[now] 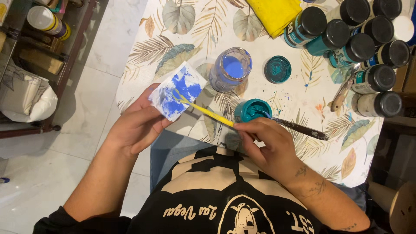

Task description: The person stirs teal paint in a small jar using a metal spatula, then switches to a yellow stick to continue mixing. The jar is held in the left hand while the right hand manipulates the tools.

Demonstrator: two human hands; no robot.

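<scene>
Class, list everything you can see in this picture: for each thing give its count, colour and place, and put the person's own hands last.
Paper scrap: one, white smeared blue, in left hand.
Brush: one, yellow handle, tip on the paper scrap.
Second brush: one, dark, under right hand.
Blue paint jar: one, open, table centre.
Teal paint jar: one, open, by right hand.
Loose lid: one, teal, right of blue paint jar.
Capped bottles: about ten, black caps, top right.
Cloth: one, yellow, top.
Tablecloth: leaf print.
Left hand: holds paper scrap.
Right hand: holds yellow brush.
</scene>
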